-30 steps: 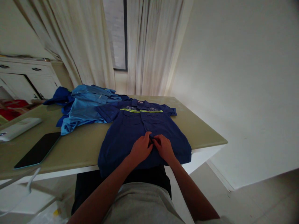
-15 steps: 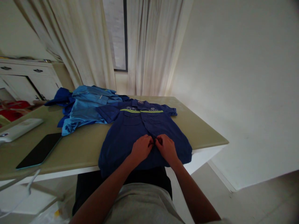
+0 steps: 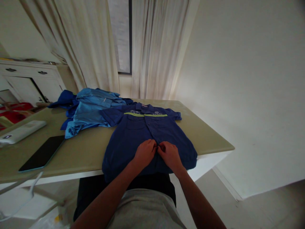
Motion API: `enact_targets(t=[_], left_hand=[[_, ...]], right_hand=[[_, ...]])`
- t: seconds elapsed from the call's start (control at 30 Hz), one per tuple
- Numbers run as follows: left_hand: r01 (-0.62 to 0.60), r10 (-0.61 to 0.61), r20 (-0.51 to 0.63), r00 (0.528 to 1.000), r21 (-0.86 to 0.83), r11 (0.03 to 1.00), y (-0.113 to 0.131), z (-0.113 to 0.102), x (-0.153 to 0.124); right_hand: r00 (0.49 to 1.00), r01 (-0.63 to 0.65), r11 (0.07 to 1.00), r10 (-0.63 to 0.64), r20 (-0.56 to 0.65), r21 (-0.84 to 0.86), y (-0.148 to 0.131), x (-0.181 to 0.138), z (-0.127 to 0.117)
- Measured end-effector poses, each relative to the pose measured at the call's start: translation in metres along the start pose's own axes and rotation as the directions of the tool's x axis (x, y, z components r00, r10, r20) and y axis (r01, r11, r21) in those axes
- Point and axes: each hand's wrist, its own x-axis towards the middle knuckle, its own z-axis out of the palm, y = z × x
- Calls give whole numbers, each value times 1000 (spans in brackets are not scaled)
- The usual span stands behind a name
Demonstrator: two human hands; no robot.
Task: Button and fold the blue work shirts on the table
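A dark blue work shirt (image 3: 133,133) with a yellow reflective chest stripe lies flat, front up, on the beige table (image 3: 207,133). Its hem hangs slightly over the near edge. My left hand (image 3: 144,153) and my right hand (image 3: 169,155) meet at the shirt's centre placket near the hem. Both hands are closed, pinching the fabric where the two front edges join. What lies between the fingertips is too small to make out.
A heap of lighter blue clothes (image 3: 88,109) lies behind the shirt at the left. A dark tablet (image 3: 41,154) and a white device (image 3: 22,131) rest on the table's left side. White drawers (image 3: 30,81) and curtains (image 3: 152,47) stand behind. The table's right corner borders open floor.
Both hands have slid a little nearer to the hem along the placket, still pinched together. The camera view shifted slightly; the shirt has stayed in place.
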Motion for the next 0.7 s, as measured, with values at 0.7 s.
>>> enact_targets(t=[0.7], left_hand=[[-36,29,-55,998,-147,988,-12,7,-1]], right_hand=[[968,-179,880,79,237,440,14,11,-1]])
